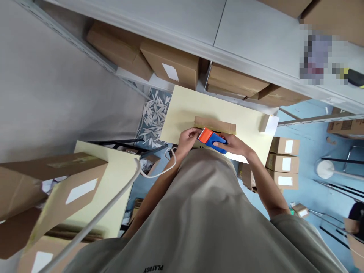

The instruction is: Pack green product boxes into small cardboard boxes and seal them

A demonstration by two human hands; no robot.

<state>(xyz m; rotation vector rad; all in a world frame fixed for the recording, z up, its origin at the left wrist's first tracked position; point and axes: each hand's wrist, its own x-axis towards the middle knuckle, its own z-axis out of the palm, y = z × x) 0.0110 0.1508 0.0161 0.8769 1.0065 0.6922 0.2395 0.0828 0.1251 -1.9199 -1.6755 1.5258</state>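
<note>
My right hand (234, 145) is wrapped round a blue and orange tape dispenser (212, 140), with the thumb on its blue side. The serrated edge of the dispenser points left, towards my left hand (188, 139). The fingers of that hand are pinched together close to the teeth; what lies between them is too small to make out. Just beyond the dispenser, a cardboard box (215, 124) sits on the pale yellow table (184, 110), partly hidden by the dispenser and my hands.
A small white box (269, 124) stands at the table's right end. Behind rises a shelf rack (176, 19) with cartons. White scraps (155, 117) cover the floor at left. An open carton (76, 185) and a pale bent tube (110, 201) are at my left; stacked cartons (284, 163) stand at right.
</note>
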